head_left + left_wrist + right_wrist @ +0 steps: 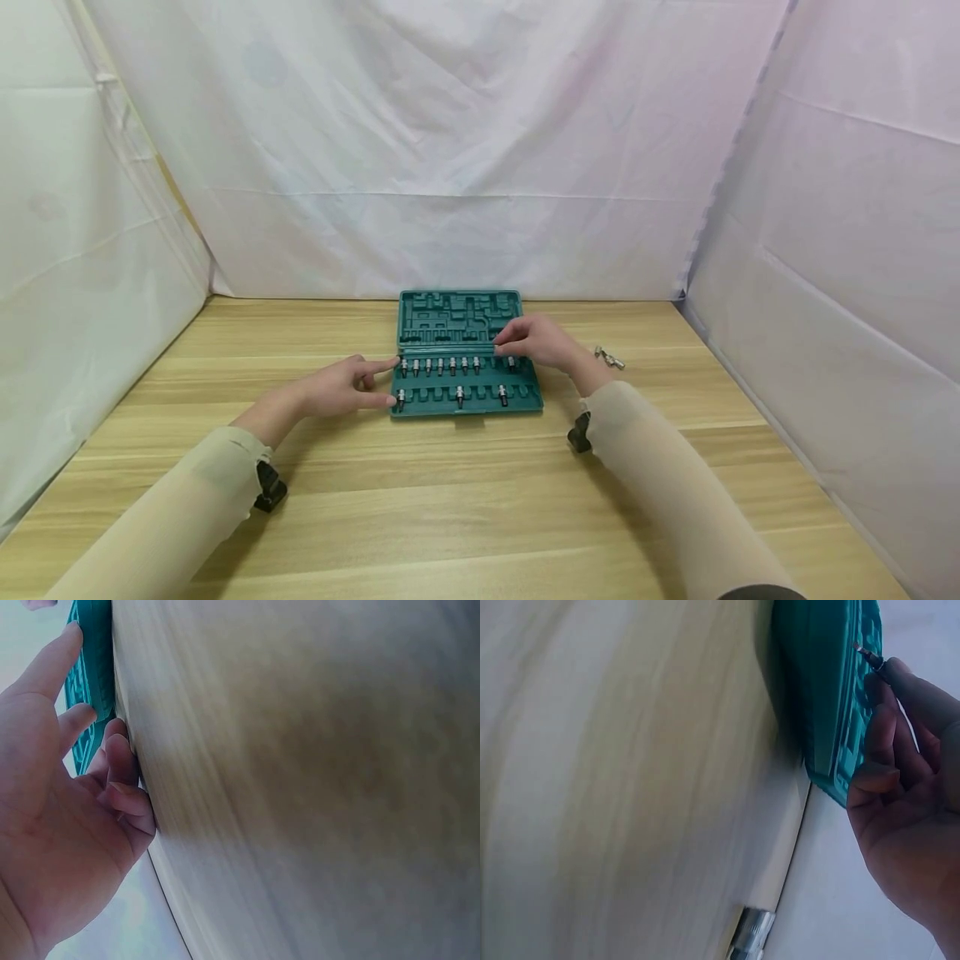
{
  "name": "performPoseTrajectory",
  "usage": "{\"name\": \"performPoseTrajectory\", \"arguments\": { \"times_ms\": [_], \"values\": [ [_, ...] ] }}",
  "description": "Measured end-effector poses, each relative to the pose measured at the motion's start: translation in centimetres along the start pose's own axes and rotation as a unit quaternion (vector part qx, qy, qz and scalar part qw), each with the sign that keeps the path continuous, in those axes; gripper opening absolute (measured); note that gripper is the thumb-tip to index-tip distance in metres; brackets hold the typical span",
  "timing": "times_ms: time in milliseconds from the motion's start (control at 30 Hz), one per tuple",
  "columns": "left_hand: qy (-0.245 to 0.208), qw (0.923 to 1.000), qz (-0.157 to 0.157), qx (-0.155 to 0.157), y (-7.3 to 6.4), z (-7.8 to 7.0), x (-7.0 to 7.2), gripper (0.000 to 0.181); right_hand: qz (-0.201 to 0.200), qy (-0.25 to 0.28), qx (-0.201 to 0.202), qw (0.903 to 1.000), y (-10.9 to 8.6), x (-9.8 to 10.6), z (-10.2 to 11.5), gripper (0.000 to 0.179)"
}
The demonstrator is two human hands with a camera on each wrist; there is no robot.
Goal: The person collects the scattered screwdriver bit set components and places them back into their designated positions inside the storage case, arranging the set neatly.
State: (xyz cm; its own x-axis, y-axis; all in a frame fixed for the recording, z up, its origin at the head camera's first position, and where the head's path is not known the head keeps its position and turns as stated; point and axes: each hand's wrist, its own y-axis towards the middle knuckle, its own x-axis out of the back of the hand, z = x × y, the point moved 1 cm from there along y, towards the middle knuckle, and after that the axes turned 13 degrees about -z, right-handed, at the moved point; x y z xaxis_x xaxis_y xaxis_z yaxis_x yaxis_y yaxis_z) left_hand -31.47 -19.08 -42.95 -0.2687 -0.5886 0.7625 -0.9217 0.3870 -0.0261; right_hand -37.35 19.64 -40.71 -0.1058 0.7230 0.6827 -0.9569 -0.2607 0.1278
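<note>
A green plastic socket case (483, 407) lies unfolded on the table, its moulded lid half (460, 298) toward the back. Several silver-and-black bit sockets (452, 367) sit in its back row, and a few are spaced along the front row. My left hand (337, 389) touches the case's left edge with thumb and index finger spread, the other fingers bent under. Over the right part of the back row, my right hand (543, 343) pinches a small bit socket (873, 658) between thumb and fingertips, its tip pointing toward the case.
Several loose metal sockets (611, 359) lie on the wooden table (420, 500) right of the case, beside my right forearm. White cloth (450, 150) hangs behind the table and along both sides.
</note>
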Motion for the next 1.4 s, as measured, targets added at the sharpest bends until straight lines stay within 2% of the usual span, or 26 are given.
{"name": "performPoseTrajectory", "arguments": {
  "times_ms": [267, 533, 1400],
  "values": [
    [-0.003, 1.0, -0.003, 0.002, 0.0, 0.0, 0.0, 0.089, 0.011, -0.033, -0.008, 0.9994, 0.2, -1.0, 0.9, 0.015],
    [0.003, 1.0, -0.004, 0.0, 0.0, 0.0, -0.1, 0.088, 0.02, -0.061, -0.012, 0.9979, 0.5, -1.6, 0.8, 0.016],
    [-0.002, 1.0, -0.001, -0.002, -0.1, -0.2, 0.1, 0.088, 0.032, -0.063, -0.013, 0.9974, 0.7, -2.0, 1.1, 0.011]
  ]
}}
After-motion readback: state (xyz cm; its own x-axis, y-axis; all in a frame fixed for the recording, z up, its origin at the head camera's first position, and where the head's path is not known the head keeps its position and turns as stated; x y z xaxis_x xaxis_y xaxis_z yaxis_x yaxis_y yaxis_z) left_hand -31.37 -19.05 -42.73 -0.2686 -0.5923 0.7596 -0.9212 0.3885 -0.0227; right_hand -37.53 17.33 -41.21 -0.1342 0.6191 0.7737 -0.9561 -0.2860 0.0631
